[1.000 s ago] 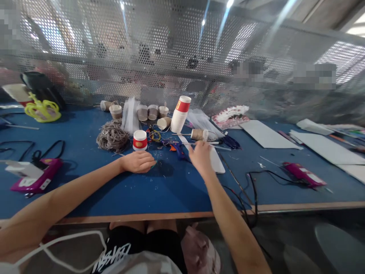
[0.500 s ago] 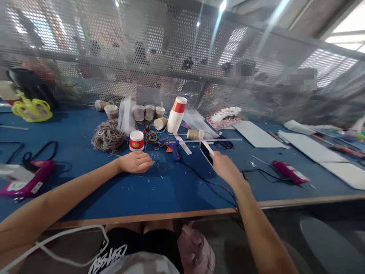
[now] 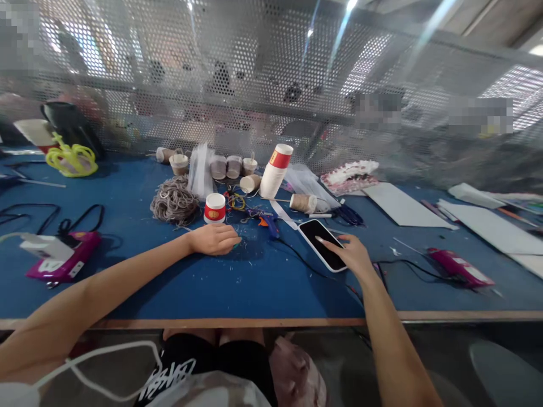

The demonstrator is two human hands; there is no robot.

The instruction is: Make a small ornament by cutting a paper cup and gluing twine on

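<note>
My left hand (image 3: 216, 239) rests on the blue table with its fingers curled down. A bit of teal shows at the fingertips, and whatever may be inside the hand is hidden. Just behind it stands a white paper cup with a red band (image 3: 215, 209), upside down. My right hand (image 3: 354, 254) is closed on the right side of a white-edged smartphone (image 3: 320, 240), with the thumb across its dark screen. The phone lies face up, low over the table; I cannot tell whether it touches. Between my hands is a blue and orange glue gun (image 3: 270, 225) with a black cord.
Behind are a grey yarn pile (image 3: 175, 200), a leaning stack of paper cups (image 3: 275, 172) and a twine spool (image 3: 302, 203). Magenta power strips (image 3: 70, 257) lie at left and right. White boards (image 3: 407, 206) are to the right, a yellow crown-shaped piece (image 3: 71, 160) far left.
The smartphone has turned from steeply tilted to face up, and my right thumb now lies over its screen. My left hand stays curled in its place. The view has shifted slightly left.
</note>
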